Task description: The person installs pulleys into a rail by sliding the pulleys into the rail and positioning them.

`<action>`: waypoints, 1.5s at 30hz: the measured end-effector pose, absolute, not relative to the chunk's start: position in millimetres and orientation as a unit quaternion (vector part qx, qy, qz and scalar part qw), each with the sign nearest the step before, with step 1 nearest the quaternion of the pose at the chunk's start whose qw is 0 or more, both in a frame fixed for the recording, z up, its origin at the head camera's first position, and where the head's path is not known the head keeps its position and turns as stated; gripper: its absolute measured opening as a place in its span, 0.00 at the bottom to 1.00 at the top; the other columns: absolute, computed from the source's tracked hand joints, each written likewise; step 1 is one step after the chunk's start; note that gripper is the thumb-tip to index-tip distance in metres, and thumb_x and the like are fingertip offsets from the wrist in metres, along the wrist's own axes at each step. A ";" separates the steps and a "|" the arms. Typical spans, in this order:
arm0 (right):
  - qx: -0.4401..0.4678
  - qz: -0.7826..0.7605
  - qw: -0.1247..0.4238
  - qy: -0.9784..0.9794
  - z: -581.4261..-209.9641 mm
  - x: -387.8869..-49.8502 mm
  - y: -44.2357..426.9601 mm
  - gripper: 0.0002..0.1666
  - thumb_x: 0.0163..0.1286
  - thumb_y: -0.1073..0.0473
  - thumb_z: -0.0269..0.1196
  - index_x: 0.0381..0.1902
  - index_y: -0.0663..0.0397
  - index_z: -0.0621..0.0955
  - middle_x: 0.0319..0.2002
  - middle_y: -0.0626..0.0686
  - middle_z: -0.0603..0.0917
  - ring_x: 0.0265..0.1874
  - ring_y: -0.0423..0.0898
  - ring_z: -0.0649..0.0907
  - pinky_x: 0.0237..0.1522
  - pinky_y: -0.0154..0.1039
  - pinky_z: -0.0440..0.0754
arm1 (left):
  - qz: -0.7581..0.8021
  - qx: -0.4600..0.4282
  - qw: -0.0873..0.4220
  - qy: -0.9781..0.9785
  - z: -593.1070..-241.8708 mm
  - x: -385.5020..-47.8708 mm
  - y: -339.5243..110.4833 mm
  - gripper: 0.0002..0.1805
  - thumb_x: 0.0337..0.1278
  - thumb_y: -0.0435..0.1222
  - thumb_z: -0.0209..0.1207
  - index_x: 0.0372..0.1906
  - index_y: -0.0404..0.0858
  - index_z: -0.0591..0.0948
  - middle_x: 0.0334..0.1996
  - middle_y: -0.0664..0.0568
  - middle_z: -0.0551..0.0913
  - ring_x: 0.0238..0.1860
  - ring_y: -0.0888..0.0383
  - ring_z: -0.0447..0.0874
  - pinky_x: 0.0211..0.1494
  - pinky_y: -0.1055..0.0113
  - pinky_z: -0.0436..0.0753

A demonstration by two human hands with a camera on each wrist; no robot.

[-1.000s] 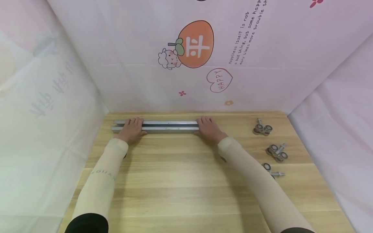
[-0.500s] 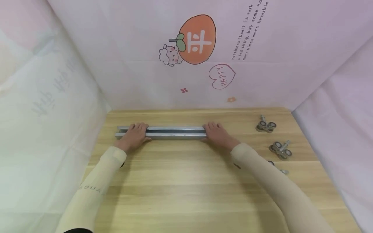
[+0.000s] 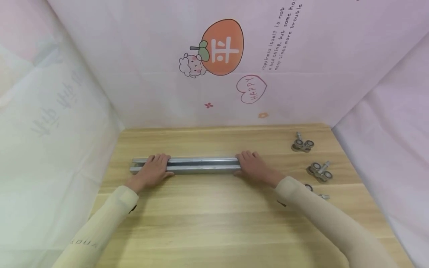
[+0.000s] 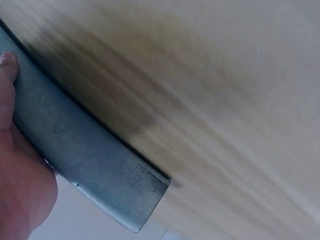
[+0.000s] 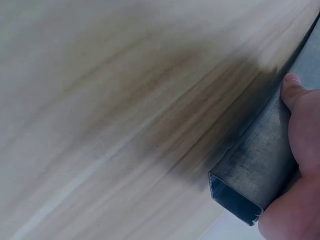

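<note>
A grey metal channel rail (image 3: 201, 166) lies sideways across the wooden table, its slot facing up. My left hand (image 3: 154, 170) grips it near the left end, fingers over the far edge and thumb on the near side. Close to the other end, my right hand (image 3: 253, 167) grips it the same way and covers that end in the head view. The left wrist view shows the rail's side wall (image 4: 90, 140) beside my thumb. In the right wrist view, the hollow end of the rail (image 5: 237, 200) shows beside my palm.
Three roller trolleys with bolts stand on the right: one at the back (image 3: 302, 145), another in the middle (image 3: 320, 172), and a third (image 3: 323, 196) partly hidden by my right sleeve. Printed cloth walls (image 3: 161, 96) enclose the wooden table (image 3: 201, 223) at the back and sides.
Both hands have drawn the rail from near the table's back edge toward me, keeping their grip. The roller trolleys stay where they were; the head view shifted slightly.
</note>
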State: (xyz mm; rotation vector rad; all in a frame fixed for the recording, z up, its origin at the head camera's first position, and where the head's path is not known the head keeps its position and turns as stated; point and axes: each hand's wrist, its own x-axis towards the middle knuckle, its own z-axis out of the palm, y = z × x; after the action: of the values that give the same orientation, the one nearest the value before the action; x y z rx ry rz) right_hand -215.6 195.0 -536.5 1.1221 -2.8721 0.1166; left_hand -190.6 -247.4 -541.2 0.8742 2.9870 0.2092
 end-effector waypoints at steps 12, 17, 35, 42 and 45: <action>0.390 -0.002 0.067 -0.918 -542.0 -184.4 200.8 0.38 0.70 0.34 0.69 0.55 0.63 0.75 0.39 0.55 0.76 0.39 0.52 0.76 0.39 0.49 0.77 | 0.082 0.288 -0.005 0.954 -543.5 -153.9 -245.5 0.36 0.74 0.50 0.64 0.68 0.26 0.69 0.59 0.34 0.78 0.62 0.37 0.76 0.68 0.35 0.72; 0.383 -0.003 0.068 -0.921 -540.2 -166.1 200.3 0.36 0.70 0.35 0.69 0.53 0.61 0.75 0.38 0.54 0.74 0.37 0.51 0.74 0.39 0.49 0.77 | 0.079 0.299 -0.025 0.951 -546.7 -147.3 -245.7 0.37 0.71 0.50 0.66 0.67 0.25 0.70 0.59 0.34 0.78 0.60 0.38 0.77 0.67 0.37 0.73; 0.362 0.015 0.051 -0.931 -541.8 -133.9 210.3 0.35 0.70 0.35 0.69 0.54 0.60 0.75 0.37 0.51 0.72 0.37 0.49 0.73 0.41 0.47 0.77 | 0.069 0.307 -0.022 0.949 -545.1 -124.0 -236.2 0.36 0.71 0.52 0.66 0.66 0.28 0.72 0.54 0.40 0.79 0.55 0.44 0.77 0.66 0.41 0.75; 0.355 0.023 0.042 -0.934 -541.2 -130.0 211.5 0.34 0.71 0.36 0.69 0.54 0.58 0.74 0.37 0.51 0.71 0.39 0.49 0.72 0.44 0.48 0.79 | 0.072 0.306 -0.031 0.949 -545.3 -119.1 -234.7 0.36 0.70 0.52 0.67 0.65 0.28 0.72 0.53 0.40 0.79 0.54 0.45 0.76 0.65 0.41 0.75; 0.355 0.024 0.040 -0.934 -539.4 -128.9 211.3 0.34 0.71 0.36 0.69 0.55 0.59 0.75 0.38 0.51 0.72 0.38 0.49 0.73 0.44 0.49 0.78 | 0.075 0.305 -0.036 0.949 -544.9 -117.1 -234.7 0.36 0.69 0.51 0.67 0.65 0.27 0.72 0.53 0.40 0.79 0.54 0.44 0.77 0.64 0.40 0.75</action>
State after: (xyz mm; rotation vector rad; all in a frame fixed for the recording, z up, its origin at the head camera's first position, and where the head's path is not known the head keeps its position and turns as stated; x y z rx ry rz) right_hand -128.9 211.3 -539.4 1.0867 -2.8619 0.0743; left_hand -117.1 -234.7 -544.9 0.9815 3.0509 0.2406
